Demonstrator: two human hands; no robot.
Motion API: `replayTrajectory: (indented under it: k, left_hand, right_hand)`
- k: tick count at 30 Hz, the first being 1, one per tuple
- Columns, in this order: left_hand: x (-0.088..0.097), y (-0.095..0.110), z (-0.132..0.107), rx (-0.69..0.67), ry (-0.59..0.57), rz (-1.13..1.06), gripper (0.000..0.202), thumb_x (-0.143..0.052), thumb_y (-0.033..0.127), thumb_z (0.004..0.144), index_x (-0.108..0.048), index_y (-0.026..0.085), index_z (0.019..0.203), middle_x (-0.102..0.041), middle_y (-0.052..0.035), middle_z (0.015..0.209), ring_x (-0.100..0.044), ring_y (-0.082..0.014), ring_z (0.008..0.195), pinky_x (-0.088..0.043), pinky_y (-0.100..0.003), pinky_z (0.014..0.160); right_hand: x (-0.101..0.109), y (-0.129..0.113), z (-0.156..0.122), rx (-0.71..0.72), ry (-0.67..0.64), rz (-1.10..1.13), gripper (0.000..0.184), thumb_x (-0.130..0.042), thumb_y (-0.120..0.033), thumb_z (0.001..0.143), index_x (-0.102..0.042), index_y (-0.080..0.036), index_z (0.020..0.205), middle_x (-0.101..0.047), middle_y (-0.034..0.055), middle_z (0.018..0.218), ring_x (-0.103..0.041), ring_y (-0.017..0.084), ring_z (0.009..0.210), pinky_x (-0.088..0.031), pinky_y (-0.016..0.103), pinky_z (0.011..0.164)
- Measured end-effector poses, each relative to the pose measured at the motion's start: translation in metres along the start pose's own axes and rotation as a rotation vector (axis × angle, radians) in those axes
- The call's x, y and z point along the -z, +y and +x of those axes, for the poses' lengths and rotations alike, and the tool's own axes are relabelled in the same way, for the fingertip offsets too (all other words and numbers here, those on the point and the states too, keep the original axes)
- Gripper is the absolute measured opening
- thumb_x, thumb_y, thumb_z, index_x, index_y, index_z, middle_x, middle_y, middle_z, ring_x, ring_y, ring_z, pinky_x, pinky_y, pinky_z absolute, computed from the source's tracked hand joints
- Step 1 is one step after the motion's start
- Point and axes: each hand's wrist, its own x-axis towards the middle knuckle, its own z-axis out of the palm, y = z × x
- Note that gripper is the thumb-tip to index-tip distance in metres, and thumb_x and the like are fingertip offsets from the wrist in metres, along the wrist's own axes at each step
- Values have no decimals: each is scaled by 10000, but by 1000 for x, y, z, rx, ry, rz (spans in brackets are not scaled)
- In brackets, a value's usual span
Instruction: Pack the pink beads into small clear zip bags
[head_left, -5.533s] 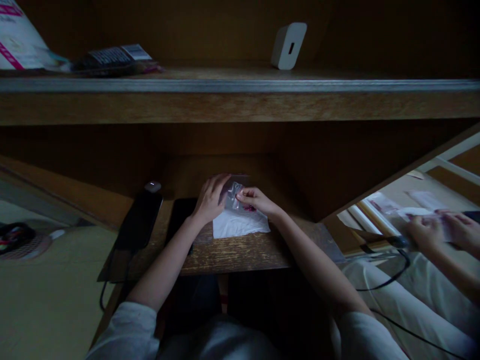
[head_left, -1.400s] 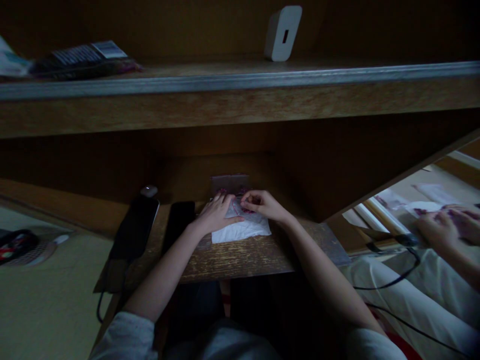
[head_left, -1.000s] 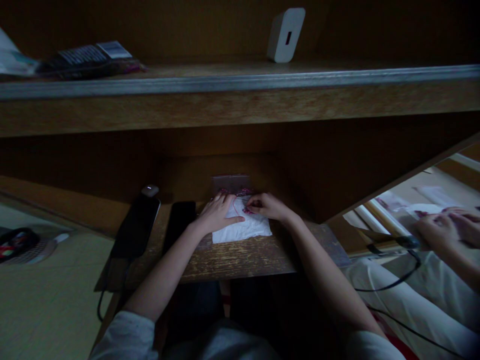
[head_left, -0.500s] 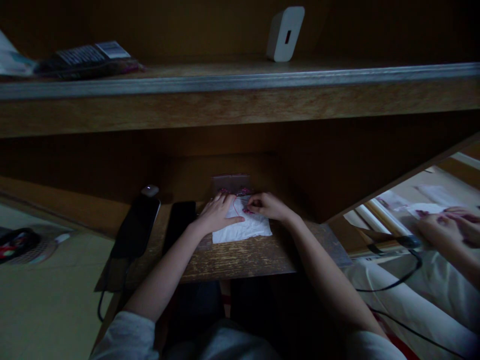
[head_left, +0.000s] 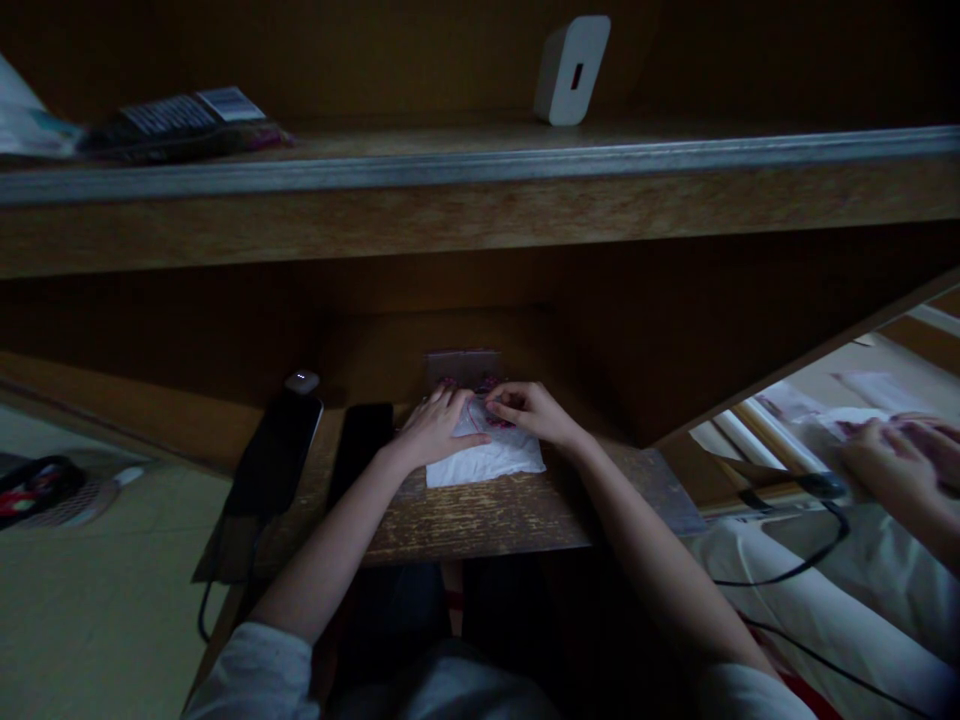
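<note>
Your right hand (head_left: pixel 529 405) has lifted slightly off the dark red beads (head_left: pixel 501 422) and toward your left hand since half a second ago. Its thumb and index finger are drawn close together; whether they meet or grip anything, you cannot tell here. Your left hand (head_left: pixel 435 425) lies flat, fingers loosely spread, thumb out, on the white cloth (head_left: pixel 480 468). Between your hands, 1 red thread (head_left: pixel 471 408) curves over that cloth, beside the beads.

Expect the thread to be light and limp, best pinched near an end; the beads, probably hard, may roll, so take each by its sides.

Count 1 cloth and 1 clear bag (head_left: pixel 463 365) behind it, with 2 bead clusters (head_left: pixel 493 383) at its near edge, single beads too small to number. Farther out: 2 black phones (head_left: pixel 274 455), 1 white plug (head_left: pixel 574 70), 1 dark packet (head_left: pixel 180 125) and a co-worker's 2 hands (head_left: pixel 885 462).
</note>
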Motion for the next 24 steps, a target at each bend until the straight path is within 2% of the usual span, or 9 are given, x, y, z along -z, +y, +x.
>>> replayTrajectory:
  k: [4, 8, 17, 24]
  left_hand:
    - [1, 1, 0, -15, 13, 8, 608, -434, 661, 807, -408, 195, 1195, -503, -142, 1245, -422, -320, 1227, -412, -469, 951]
    - [3, 2, 0, -21, 18, 17, 607, -438, 653, 811, -404, 191, 1202, -505, -143, 1237, -419, -322, 1229, -414, -466, 951]
    - [1, 2, 1, -12, 5, 21, 576, -459, 644, 805, -409, 206, 1175, -519, -129, 1214, -444, -308, 1202, -414, -466, 946]
    - [0, 1, 1, -15, 7, 25, 599, -453, 656, 800, -406, 200, 1185, -510, -134, 1237, -428, -319, 1222, -409, -472, 957]
  right_hand:
    - [8, 10, -1, -12, -103, -157, 197, -557, -310, 819, -668, -156, 872, -643, 19, 748, -529, 111, 620, -376, 219, 594]
    - [8, 10, 0, -48, -185, -301, 193, -620, -305, 765, -695, -176, 888, -651, 9, 727, -524, 105, 587, -334, 209, 545]
    - [3, 5, 1, -67, -153, -374, 169, -627, -305, 746, -693, -188, 848, -614, -10, 665, -462, 84, 531, -262, 202, 501]
    - [1, 6, 1, -64, -147, -389, 200, -622, -329, 749, -678, -190, 881, -613, -9, 690, -445, 82, 528, -264, 206, 505]
